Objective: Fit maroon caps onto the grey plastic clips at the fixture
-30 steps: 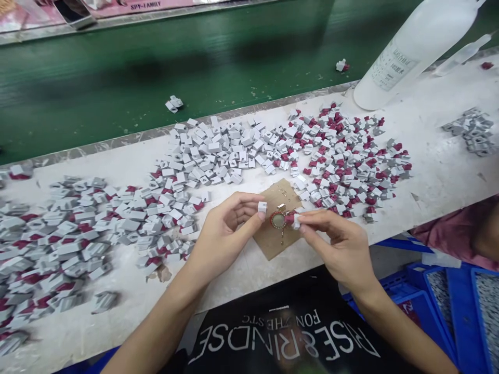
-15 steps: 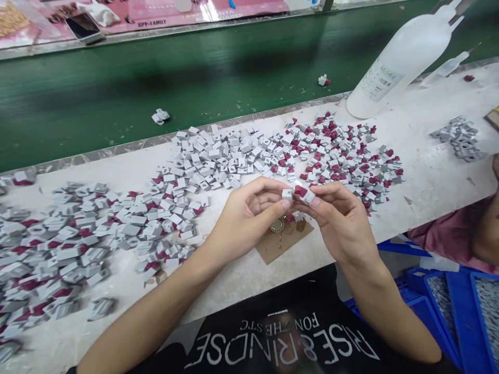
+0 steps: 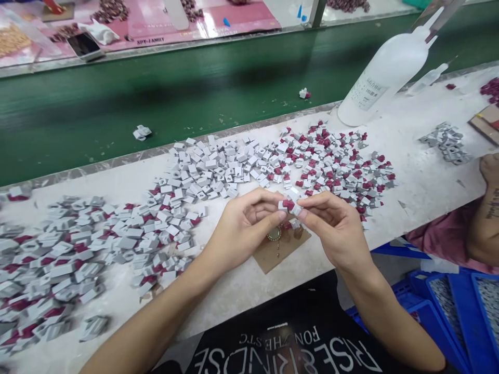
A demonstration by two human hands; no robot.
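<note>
Above a brown card [image 3: 268, 259], my left hand [image 3: 244, 226] pinches a small light-grey plastic block [image 3: 281, 206] between thumb and fingers. My right hand [image 3: 337, 226] grips a grey-and-maroon plastic piece [image 3: 295, 209]. The maroon part lies against the grey block; whether the two are locked together I cannot tell. A round beaded metal trinket [image 3: 274, 234] with a short dangling chain rests on the card, partly hidden by my left hand. Just beyond my hands lie a heap of grey blocks [image 3: 210, 163] and a heap of grey-and-maroon pieces [image 3: 331, 156].
More grey and maroon pieces [image 3: 58, 259] spread over the left. A white bottle [image 3: 384, 78] stands at the back right near a small needle-tipped bottle [image 3: 427, 80]. A green belt [image 3: 218, 88] runs behind. Another person's arm [image 3: 485, 213] and blue crates [image 3: 448, 311] are at the right.
The grey block in my left hand and the grey-and-maroon piece in my right, slightly apart before, now touch. The view has shifted, so the scene sits lower and slightly left.
</note>
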